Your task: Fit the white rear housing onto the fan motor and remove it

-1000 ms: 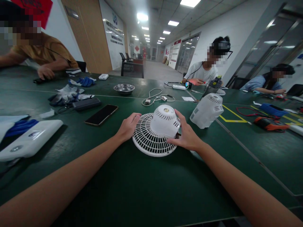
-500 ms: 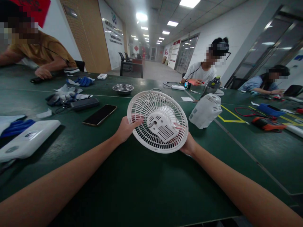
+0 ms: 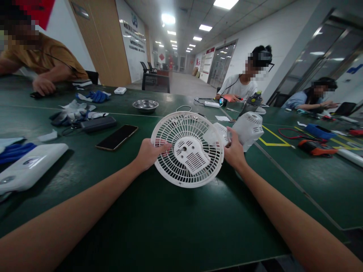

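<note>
My left hand [image 3: 147,154] grips the left rim of a round white fan grille [image 3: 209,145], thumb over the slats. The grille is tilted, its vented hub facing me. At its right edge my right hand [image 3: 235,151] is closed on a white slotted plastic piece [image 3: 222,132], partly hidden by the grille and fingers. A white plastic housing [image 3: 251,128] with slots stands on the table just behind my right hand. Behind the grille, a thin white cable loop [image 3: 184,108] shows.
On the green table [image 3: 159,226] lie a black phone [image 3: 117,137], a dark case [image 3: 98,124], gloves [image 3: 95,96], a metal bowl [image 3: 145,105] and a white device [image 3: 34,166]. To the right is an orange multimeter [image 3: 317,147]. Several people sit around the table.
My right hand has moved from behind the grille out to the right, bringing the white slotted piece into view beside the rim. The grille has shifted slightly down; my left hand keeps its grip.
</note>
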Demonstrator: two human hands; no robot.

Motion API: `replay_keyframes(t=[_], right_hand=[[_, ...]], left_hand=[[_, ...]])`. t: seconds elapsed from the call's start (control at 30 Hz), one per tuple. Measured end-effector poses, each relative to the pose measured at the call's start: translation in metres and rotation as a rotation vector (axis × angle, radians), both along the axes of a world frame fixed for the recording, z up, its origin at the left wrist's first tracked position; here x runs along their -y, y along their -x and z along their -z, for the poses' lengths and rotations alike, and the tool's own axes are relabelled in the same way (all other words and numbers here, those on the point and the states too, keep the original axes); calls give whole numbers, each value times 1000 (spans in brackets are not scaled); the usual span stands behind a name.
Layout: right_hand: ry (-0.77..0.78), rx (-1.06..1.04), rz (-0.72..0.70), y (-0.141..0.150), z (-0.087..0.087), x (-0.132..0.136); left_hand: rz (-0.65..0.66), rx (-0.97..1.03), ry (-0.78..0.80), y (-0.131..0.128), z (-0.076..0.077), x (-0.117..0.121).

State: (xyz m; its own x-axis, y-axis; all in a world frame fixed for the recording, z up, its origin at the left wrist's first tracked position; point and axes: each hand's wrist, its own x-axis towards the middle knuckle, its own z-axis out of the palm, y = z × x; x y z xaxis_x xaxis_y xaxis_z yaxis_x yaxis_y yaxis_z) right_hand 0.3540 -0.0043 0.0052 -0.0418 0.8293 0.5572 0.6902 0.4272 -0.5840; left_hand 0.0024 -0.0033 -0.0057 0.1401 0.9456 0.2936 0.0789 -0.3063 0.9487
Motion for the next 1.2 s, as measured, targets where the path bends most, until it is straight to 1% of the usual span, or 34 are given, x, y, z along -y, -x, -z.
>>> replay_keyframes(t=[0.07, 0.1, 0.13, 0.2, 0.23, 0.3, 0.37, 0.43, 0.47, 0.53, 0.57, 0.67, 0.73, 0.77, 0.83, 0.93, 1.0, 1.07, 1.13, 1.2], right_hand=[[-25, 122, 227, -6, -3, -1], [-15, 173, 307, -7, -3, -1], [5, 213, 338, -6, -2, -1], [15, 254, 345, -3, -2, -1], [-11, 267, 338, -2, -3, 0], [-139, 290, 352, -3, -9, 0], [-312, 293, 439, -10, -20, 2], [-433, 250, 584, -22, -29, 1], [-452, 205, 656, -30, -31, 0], [-392, 81, 739, -46, -29, -5], [-316, 4, 740, -54, -25, -8], [-54, -232, 668, -70, -6, -21], [38, -315, 683, -75, 6, -28], [51, -335, 705, -76, 10, -31], [23, -378, 758, -77, 13, -35], [-123, -474, 809, -76, 3, -36], [-265, -492, 771, -73, -8, -34], [-364, -452, 678, -64, -18, -30], [-367, -393, 596, -50, -23, -25], [-280, -328, 563, -32, -23, -20]], left_hand=[[-38, 6, 49, 2, 1, -3], [-66, 16, 78, 2, 2, -5], [-98, 28, 104, 3, 2, -7], [-150, 53, 146, 5, 4, -10], [-163, 64, 163, 6, 4, -12], [-172, 74, 192, 7, 4, -14], [-166, 86, 209, 7, 5, -15], [-157, 104, 219, 7, 4, -15], [-153, 113, 224, 7, 4, -15], [-146, 128, 235, 7, 4, -15], [-147, 133, 240, 6, 4, -15], [-144, 142, 252, 7, 4, -15], [-136, 141, 251, 7, 4, -15], [-132, 136, 250, 7, 4, -15], [-131, 125, 249, 8, 4, -15], [-127, 109, 247, 8, 3, -14], [-129, 103, 230, 7, 3, -13], [-138, 96, 205, 7, 4, -13], [-145, 86, 194, 6, 4, -14], [-155, 88, 204, 5, 4, -14]])
